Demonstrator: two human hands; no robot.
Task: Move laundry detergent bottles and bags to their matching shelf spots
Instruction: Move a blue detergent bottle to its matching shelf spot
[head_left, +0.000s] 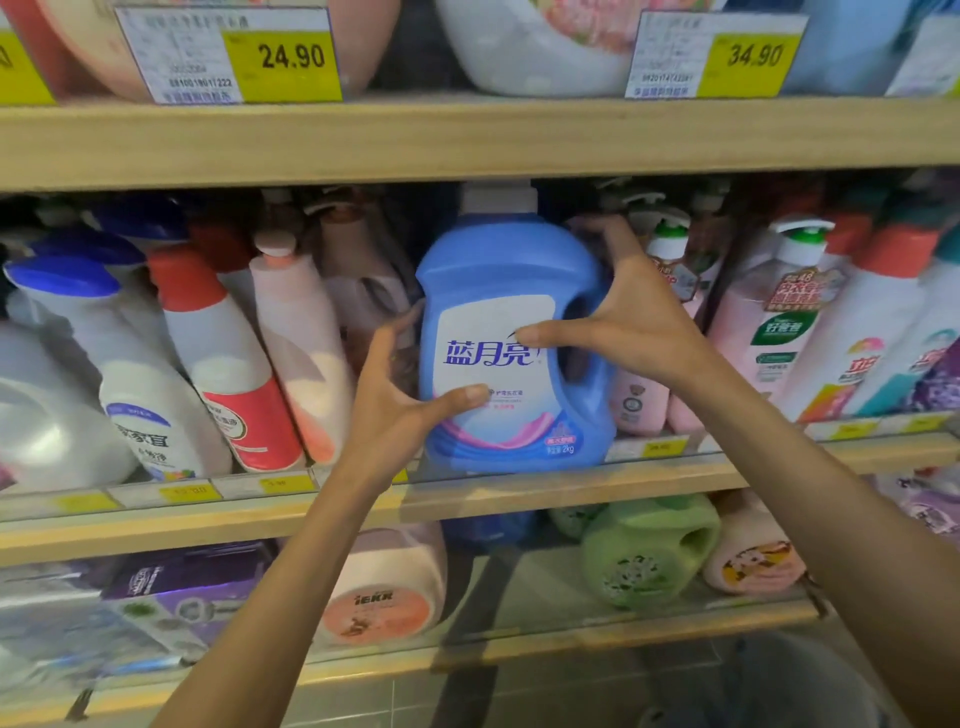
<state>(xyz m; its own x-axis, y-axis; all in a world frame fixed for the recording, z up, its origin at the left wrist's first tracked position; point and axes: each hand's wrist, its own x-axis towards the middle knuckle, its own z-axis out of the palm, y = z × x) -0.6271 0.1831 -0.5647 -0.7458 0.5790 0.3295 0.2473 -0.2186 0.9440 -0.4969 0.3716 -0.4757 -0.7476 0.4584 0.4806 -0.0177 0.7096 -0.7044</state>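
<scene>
A blue 2 kg detergent bottle (511, 291) with a white cap and a white label stands upright at the front of the middle shelf (571, 491). My left hand (400, 400) grips its lower left side, thumb across the label. My right hand (618, 317) holds the handle side on the right, thumb on the label and fingers curled behind the handle.
White, red-capped and pink bottles (218, 358) crowd the left of the blue one; pink and white pump bottles (779, 322) stand on its right. Below sit a green jug (644, 556), a pink jug (387, 587) and purple bags (182, 592). Price tags (228, 54) line the upper shelf.
</scene>
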